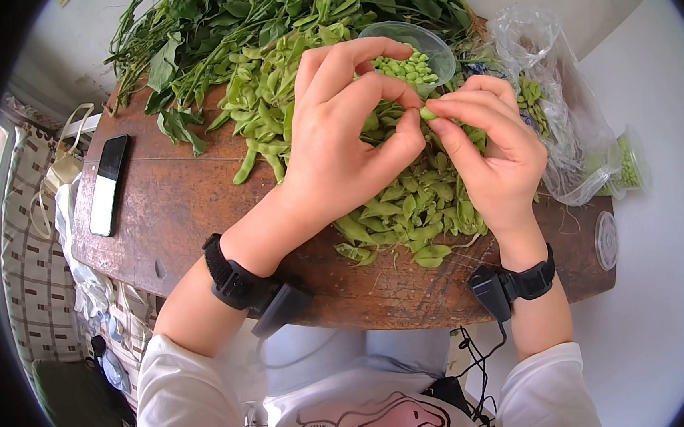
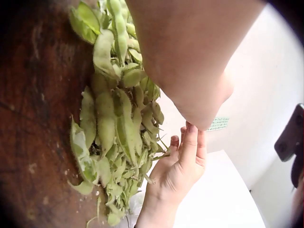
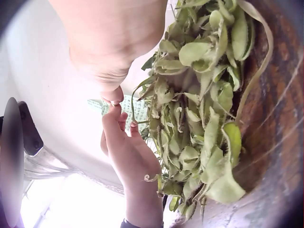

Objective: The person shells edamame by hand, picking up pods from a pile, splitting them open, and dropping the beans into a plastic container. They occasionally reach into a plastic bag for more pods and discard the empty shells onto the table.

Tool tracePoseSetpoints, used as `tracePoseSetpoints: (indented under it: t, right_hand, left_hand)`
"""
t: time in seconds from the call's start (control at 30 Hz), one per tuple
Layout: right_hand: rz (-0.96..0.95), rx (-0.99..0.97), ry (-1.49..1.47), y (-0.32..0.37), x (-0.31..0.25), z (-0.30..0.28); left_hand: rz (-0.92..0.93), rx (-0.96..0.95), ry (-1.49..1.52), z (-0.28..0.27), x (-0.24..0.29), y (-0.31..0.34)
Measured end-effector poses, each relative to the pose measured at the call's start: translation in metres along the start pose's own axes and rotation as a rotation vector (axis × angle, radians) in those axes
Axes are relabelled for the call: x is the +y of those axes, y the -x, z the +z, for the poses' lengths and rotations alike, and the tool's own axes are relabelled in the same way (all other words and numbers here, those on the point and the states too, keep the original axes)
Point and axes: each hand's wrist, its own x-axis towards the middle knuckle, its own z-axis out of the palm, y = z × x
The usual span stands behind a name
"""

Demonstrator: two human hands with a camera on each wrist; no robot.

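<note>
Both hands meet above a heap of green pods. The right hand pinches a small green pod or bean between thumb and index finger. The left hand has its thumb and index fingertips together right beside it, other fingers bent above; whether it holds anything is hidden. Below the hands lie flattened, opened-looking pods; fuller pods lie to the left. Behind the fingers stands a clear bowl with shelled green beans. In the left wrist view, split pods lie on the wood.
Leafy stalks pile up at the table's back. A phone lies on the left of the wooden table. At the right are a clear plastic bag, a container of beans on its side and a round lid.
</note>
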Motion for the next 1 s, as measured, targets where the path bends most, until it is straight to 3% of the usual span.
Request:
tracePoseSetpoints:
  t: [0.7, 1.0]
  right_hand:
    - [0.14, 0.054, -0.062, 0.0024, 0.0028, 0.0013]
    - [0.114, 0.032, -0.058, 0.0036, 0.0044, 0.0024]
  left_hand:
    - [0.019, 0.012, -0.043, 0.001, -0.0002, -0.0002]
    - [0.05, 0.004, -0.052, -0.0014, -0.0007, 0.0001]
